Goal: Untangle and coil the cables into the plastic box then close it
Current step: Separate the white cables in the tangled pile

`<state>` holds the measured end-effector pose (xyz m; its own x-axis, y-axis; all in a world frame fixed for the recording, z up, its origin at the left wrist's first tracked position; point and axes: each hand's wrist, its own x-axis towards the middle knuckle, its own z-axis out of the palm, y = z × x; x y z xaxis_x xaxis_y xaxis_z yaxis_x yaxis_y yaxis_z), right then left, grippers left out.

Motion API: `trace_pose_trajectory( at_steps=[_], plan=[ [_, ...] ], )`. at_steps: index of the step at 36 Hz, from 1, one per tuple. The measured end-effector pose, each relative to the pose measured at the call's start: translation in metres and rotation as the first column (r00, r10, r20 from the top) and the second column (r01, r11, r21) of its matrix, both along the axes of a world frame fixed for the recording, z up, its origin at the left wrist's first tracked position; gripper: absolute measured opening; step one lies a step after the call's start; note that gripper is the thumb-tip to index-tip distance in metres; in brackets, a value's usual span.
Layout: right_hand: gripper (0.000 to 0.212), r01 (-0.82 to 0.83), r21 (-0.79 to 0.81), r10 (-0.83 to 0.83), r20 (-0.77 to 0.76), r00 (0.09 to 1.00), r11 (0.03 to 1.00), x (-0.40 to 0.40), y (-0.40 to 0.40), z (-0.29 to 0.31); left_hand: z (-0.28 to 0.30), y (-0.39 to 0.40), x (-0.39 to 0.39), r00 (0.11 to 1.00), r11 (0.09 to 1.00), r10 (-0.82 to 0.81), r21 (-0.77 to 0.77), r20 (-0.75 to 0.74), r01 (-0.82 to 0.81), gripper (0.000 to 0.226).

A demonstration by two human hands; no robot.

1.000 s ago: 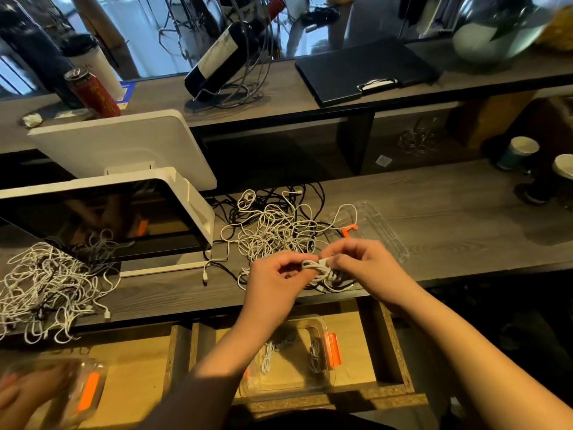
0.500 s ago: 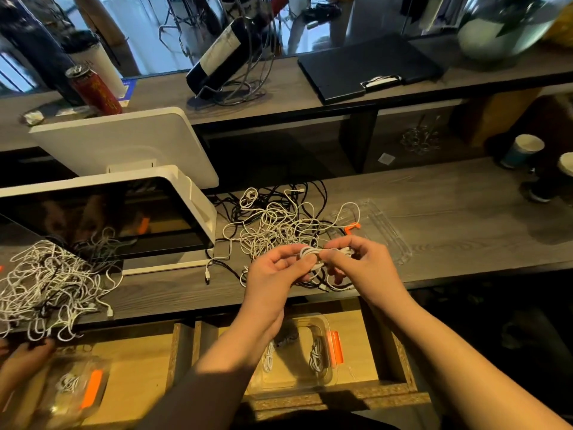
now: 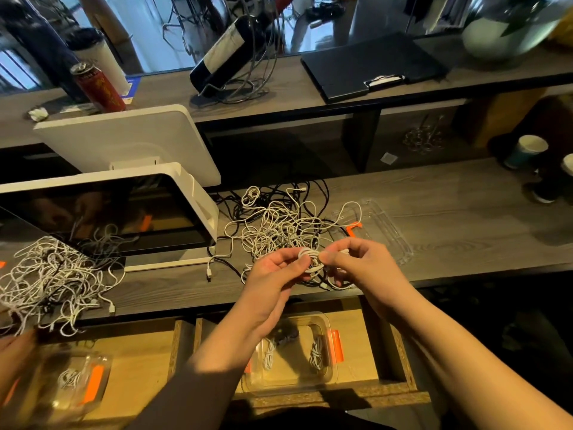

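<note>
A tangle of white and black cables (image 3: 279, 221) lies on the grey wooden counter. Just in front of it, above the counter's near edge, my left hand (image 3: 273, 280) and my right hand (image 3: 356, 265) both pinch a small coil of white cable (image 3: 310, 259) between their fingertips. Below, in an open wooden drawer, sits a clear plastic box (image 3: 328, 370) with orange clips; two small white coils and a dark one lie inside it. Its clear lid (image 3: 384, 231) with an orange clip rests on the counter, right of the tangle.
A white screen terminal (image 3: 108, 212) stands at left. A second white cable tangle (image 3: 52, 277) lies at far left, where another person's hand (image 3: 15, 352) holds a second clear box (image 3: 74, 383). Paper cups (image 3: 527, 150) stand at right; a bottle, can and clipboard are on the upper shelf.
Both my hands rose slightly toward the tangle while turning the small white coil between the fingers. The other person's hand at lower left shifted with the second box.
</note>
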<state>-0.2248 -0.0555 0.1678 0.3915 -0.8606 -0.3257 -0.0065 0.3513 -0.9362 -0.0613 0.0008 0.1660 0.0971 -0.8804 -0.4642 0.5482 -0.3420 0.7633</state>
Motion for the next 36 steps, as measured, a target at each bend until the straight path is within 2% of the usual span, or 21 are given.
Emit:
trace_pose_trajectory(
  at_steps=[5,7,10,14,19,24,31,36],
  plan=[
    [0.01,-0.036,-0.132,0.032,-0.038,0.999,0.991,-0.003,-0.001,0.007,-0.004,0.001,0.006,0.99,0.997,-0.064,0.027,-0.125,0.068,0.026],
    [0.01,-0.068,-0.132,0.061,-0.053,0.997,0.989,-0.004,-0.001,0.007,-0.004,0.001,0.011,0.989,0.991,-0.129,0.022,-0.067,0.131,0.026],
    [0.009,-0.102,-0.114,0.094,-0.072,0.993,0.988,-0.008,-0.002,0.003,-0.003,0.001,0.017,0.963,0.968,-0.25,0.015,0.103,0.249,0.025],
    [0.008,-0.093,-0.121,0.083,-0.086,0.993,0.988,-0.01,0.001,-0.002,-0.003,0.0,0.019,0.929,0.959,-0.277,0.006,0.245,0.285,0.014],
    [0.007,-0.102,-0.154,0.084,-0.123,0.989,0.983,-0.01,0.001,-0.007,-0.004,-0.001,0.018,0.938,0.957,-0.289,0.041,0.192,0.287,0.016],
    [0.005,-0.175,-0.184,0.139,-0.196,0.971,0.967,-0.011,0.0,-0.009,-0.005,0.0,0.019,0.913,0.938,-0.347,0.068,0.216,0.34,0.031],
    [0.007,-0.164,-0.149,0.138,-0.166,0.976,0.975,-0.007,0.001,-0.014,-0.012,0.0,0.019,0.949,0.954,-0.292,0.101,0.118,0.281,0.037],
    [0.01,-0.213,-0.117,0.195,-0.151,0.969,0.97,-0.009,0.003,-0.02,-0.021,0.004,0.022,0.951,0.955,-0.287,0.115,0.116,0.274,0.032]
  ],
)
